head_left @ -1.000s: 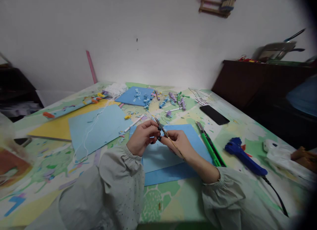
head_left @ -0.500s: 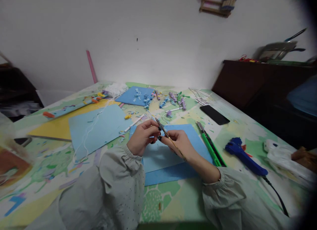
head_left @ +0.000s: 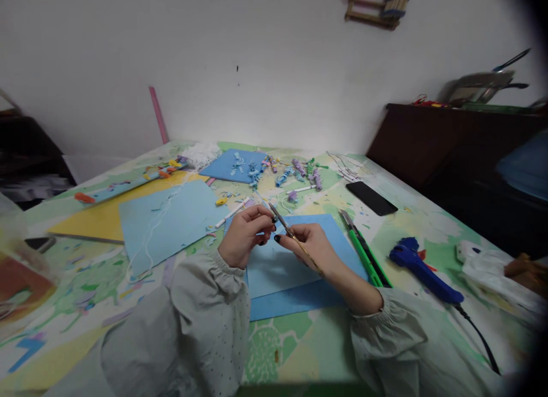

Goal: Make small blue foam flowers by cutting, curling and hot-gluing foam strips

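Note:
My right hand (head_left: 310,244) grips a slender pointed tool (head_left: 305,250) with a dark grey tip and a thin gold-coloured shaft; its exact kind is not clear. The tip points up and away, towards the left. Just beside it, my left hand (head_left: 247,231) is closed in a pinch, thumb against fingertips. Whatever lies in that pinch is too small to make out. Both hands are above blue foam sheets (head_left: 285,301), one lighter than the other, lying on the table.
Right of the sheets lie a green box cutter (head_left: 363,251), a black phone (head_left: 371,198) and a blue glue gun (head_left: 423,271) with its cord. Behind are curled paper or foam pieces (head_left: 298,167) and white string (head_left: 201,156). A light blue sheet (head_left: 180,220) lies left.
The pointed tool and my right fingers have shifted very slightly. My left hand stays in its pinch, moved barely to the left. Everything else rests as before.

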The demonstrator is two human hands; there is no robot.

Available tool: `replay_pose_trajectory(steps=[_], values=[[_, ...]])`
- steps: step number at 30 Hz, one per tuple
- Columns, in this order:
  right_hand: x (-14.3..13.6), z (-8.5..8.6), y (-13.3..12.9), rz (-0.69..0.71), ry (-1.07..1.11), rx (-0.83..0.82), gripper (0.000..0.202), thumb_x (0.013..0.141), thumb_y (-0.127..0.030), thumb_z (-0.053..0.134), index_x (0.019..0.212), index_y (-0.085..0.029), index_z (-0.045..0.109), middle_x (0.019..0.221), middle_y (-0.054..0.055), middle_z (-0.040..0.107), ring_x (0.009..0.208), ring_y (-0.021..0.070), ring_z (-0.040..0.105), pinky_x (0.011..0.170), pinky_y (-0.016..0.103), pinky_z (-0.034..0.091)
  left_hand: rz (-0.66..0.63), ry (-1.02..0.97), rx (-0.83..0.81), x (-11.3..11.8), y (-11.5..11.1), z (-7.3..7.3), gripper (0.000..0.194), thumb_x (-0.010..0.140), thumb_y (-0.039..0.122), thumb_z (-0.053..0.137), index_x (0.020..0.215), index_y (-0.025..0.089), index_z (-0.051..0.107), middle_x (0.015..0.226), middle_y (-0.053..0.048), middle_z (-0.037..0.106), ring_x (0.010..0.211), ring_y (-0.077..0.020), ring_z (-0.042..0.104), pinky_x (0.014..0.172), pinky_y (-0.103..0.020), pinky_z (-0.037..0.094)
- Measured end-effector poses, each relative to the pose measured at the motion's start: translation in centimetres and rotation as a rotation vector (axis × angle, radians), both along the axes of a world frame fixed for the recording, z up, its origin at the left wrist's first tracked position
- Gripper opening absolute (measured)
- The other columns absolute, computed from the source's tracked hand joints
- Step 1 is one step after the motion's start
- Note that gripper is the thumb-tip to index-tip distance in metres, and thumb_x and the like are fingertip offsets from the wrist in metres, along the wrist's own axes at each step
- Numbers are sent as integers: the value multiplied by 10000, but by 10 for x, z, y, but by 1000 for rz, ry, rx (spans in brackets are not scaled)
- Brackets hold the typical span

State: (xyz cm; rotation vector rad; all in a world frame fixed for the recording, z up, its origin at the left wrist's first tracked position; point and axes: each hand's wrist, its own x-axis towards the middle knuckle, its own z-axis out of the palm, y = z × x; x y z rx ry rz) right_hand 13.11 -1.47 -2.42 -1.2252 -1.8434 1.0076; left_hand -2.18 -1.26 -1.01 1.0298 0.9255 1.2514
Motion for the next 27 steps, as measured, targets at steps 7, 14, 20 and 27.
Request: replay_pose_trajectory(steps=[7, 14, 20, 27], values=[[0, -1, 0, -1, -9, 11, 355, 711, -423, 562, 520, -173, 396, 493, -57, 259, 478, 70, 247, 442, 220, 166, 44, -5, -12, 0, 0, 3, 70, 602, 154, 601, 654, 167, 555, 492, 48, 518, 426, -57, 428, 402, -169, 287], [1, -2, 1, 1, -9, 12, 372, 701, -431, 578, 515, -174, 386, 495, -59, 261, 486, 69, 239, 441, 213, 168, 69, -10, 1, -1, 2, 2, 73, 597, 141, 600, 650, 167, 556, 504, 46, 535, 431, -58, 430, 410, -174, 291], [1, -2, 1, -12, -23, 33, 390, 692, -431, 584, 490, -174, 371, 483, -60, 252, 479, 67, 235, 439, 216, 163, 80, 0, -2, -1, 2, 3, 74, 599, 143, 605, 652, 167, 558, 503, 47, 535, 441, -62, 431, 417, -176, 295], [9, 4, 7, -192, -255, 200, 385, 692, -463, 575, 478, -161, 469, 446, -43, 347, 462, 78, 314, 451, 222, 187, 71, 4, 21, -3, 4, 1, 81, 607, 177, 642, 662, 156, 585, 515, 38, 545, 435, -56, 425, 417, -179, 285]])
